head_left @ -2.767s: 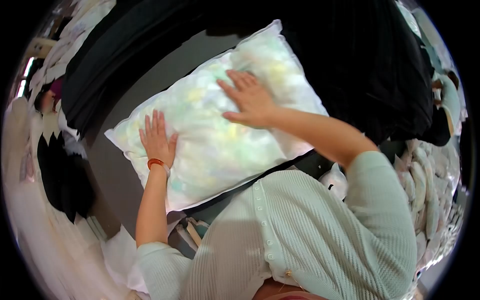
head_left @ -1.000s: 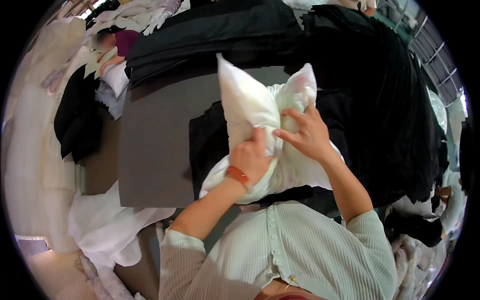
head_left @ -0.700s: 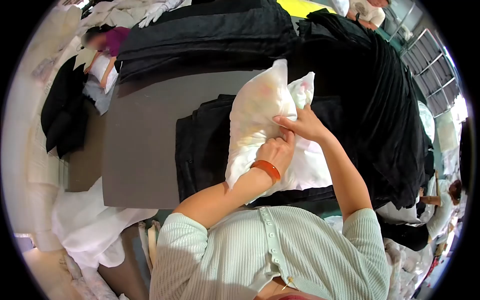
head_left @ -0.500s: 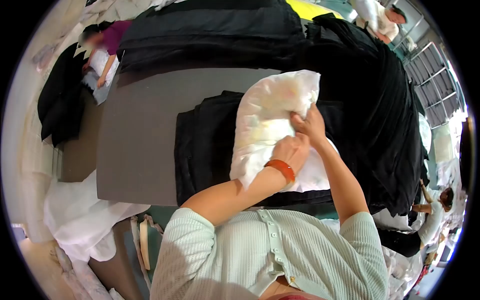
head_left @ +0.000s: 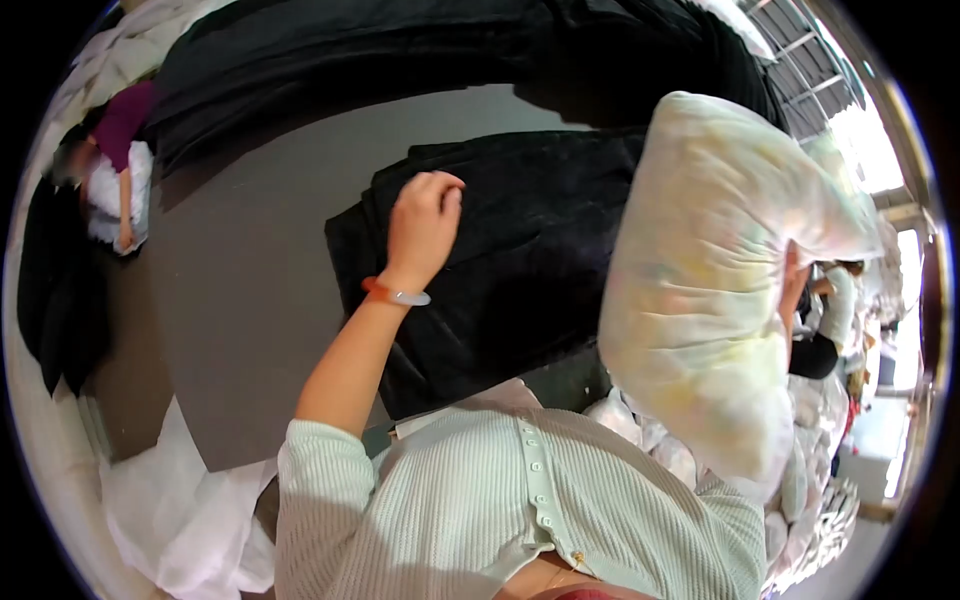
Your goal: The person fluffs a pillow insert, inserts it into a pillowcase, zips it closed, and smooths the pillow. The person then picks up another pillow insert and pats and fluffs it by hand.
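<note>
A plump white pillow [head_left: 700,290] with faint coloured patches showing through hangs upright at the right, bent inward along its right side. My right hand [head_left: 793,282] grips it at that fold and is mostly hidden behind it. My left hand [head_left: 425,225], with an orange and pale bangle [head_left: 395,293] at the wrist, hovers over a folded stack of black fabric [head_left: 510,240]. Its fingers are loosely curled, the thumb slightly apart, and nothing shows in them.
The black stack lies on a grey table [head_left: 260,290]. More black fabric [head_left: 360,60] is heaped along the far side. A person in purple [head_left: 122,125] works at far left; another person [head_left: 835,310] is at right. White cloth [head_left: 180,500] hangs at lower left, and plastic-wrapped bundles [head_left: 790,480] sit at lower right.
The pillow has been lifted off the black stack and carried right, toward me. My left hand has let go of it and moved left. The view has shifted to the right.
</note>
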The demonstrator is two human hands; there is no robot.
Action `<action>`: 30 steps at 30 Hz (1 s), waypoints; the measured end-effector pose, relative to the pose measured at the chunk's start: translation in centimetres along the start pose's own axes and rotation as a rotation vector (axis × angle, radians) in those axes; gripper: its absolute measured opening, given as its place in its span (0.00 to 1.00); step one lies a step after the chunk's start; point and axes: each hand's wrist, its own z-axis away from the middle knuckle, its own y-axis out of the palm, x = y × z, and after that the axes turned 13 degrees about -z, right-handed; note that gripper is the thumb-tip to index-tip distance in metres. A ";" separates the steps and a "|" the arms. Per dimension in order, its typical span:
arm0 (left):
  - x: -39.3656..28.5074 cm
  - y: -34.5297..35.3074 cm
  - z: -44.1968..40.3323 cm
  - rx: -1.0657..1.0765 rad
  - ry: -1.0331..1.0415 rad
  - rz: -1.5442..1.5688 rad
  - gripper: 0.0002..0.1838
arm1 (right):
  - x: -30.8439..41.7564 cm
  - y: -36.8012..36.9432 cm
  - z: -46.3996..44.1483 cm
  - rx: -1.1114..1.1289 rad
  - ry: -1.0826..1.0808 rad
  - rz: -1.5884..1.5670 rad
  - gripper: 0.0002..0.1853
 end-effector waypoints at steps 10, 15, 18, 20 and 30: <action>0.3 15.1 1.2 0.307 0.416 -0.488 0.06 | 4.4 -7.0 4.4 -0.053 -0.149 -0.198 0.19; 1.1 14.3 -2.9 0.317 0.161 -0.334 0.10 | 5.4 3.4 2.0 0.227 -0.124 0.316 0.14; 2.7 12.9 -6.4 0.294 -0.035 -0.082 0.13 | 4.4 11.3 1.7 0.330 -0.363 0.404 0.12; 2.8 11.4 -8.4 0.265 0.042 -0.007 0.13 | 2.8 16.3 2.7 0.424 -0.480 0.464 0.12; -2.9 5.0 -13.9 0.216 0.211 -0.066 0.12 | 3.2 24.6 2.9 0.559 -0.136 0.642 0.16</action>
